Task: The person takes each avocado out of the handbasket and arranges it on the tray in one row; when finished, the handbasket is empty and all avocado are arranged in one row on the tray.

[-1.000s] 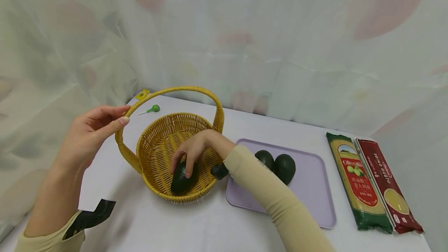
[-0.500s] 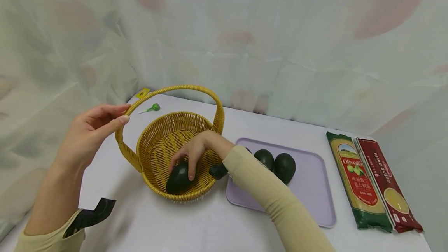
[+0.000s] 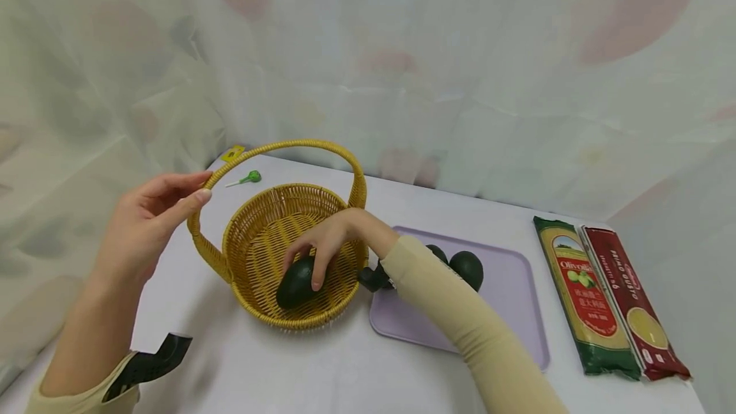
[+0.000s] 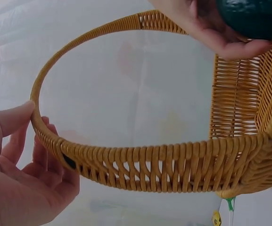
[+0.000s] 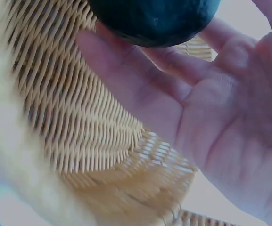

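A round yellow wicker basket [image 3: 273, 235] with a tall hoop handle [image 3: 299, 143] stands on the white table. My left hand [image 3: 146, 222] pinches that handle on its left side, thumb against the fingers; the left wrist view shows the fingers [image 4: 44, 165] behind the hoop. Inside the basket, near its front wall, my right hand [image 3: 328, 241] grips a dark green avocado [image 3: 296, 283] from above. In the right wrist view the avocado [image 5: 154, 21] lies against the curved fingers, close to the woven wall.
Right of the basket a lilac tray [image 3: 512, 299] bears more avocados [image 3: 467, 269], partly hidden by my right sleeve. Two spaghetti packs, one green [image 3: 589, 302] and one red [image 3: 635, 305], lie at the far right. Behind the basket lies a green lollipop [image 3: 253, 176].
The avocado in my right hand has tilted and moved slightly away from the basket's front rim. My right forearm has shifted a little right, covering more of the tray. My left hand has kept its hold.
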Motion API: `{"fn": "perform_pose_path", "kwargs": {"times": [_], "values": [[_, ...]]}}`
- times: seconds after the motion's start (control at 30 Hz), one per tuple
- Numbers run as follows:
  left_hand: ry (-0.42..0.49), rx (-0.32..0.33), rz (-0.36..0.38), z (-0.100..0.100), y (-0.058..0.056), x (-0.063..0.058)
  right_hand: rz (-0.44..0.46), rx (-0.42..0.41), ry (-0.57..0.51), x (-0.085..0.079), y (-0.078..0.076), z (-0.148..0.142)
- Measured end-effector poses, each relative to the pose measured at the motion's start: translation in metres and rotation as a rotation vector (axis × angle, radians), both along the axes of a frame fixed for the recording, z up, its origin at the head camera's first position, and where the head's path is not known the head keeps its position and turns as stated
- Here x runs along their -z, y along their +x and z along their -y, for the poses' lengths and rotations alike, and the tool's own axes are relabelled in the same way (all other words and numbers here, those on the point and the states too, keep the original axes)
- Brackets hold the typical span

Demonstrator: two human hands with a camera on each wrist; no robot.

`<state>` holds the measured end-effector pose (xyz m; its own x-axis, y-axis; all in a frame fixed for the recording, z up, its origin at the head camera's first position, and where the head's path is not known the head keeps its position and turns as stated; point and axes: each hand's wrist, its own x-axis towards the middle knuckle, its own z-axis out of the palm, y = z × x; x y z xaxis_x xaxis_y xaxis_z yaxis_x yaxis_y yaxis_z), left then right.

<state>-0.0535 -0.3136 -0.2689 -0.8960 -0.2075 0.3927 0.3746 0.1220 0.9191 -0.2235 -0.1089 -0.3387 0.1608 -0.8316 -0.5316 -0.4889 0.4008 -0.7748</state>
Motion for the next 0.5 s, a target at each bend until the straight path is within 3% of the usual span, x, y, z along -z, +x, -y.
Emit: {"fn": "perform_pose_path", "kwargs": {"times": [0.17, 0.5], "values": [[0.022, -0.066, -0.010, -0.006, 0.002, 0.000, -0.014, 0.012, -0.052, -0.008, -0.005, -0.013], [0.060, -0.063, -0.077, -0.008, 0.001, 0.001, -0.015, -0.013, -0.163, -0.024, -0.011, -0.043]]}}
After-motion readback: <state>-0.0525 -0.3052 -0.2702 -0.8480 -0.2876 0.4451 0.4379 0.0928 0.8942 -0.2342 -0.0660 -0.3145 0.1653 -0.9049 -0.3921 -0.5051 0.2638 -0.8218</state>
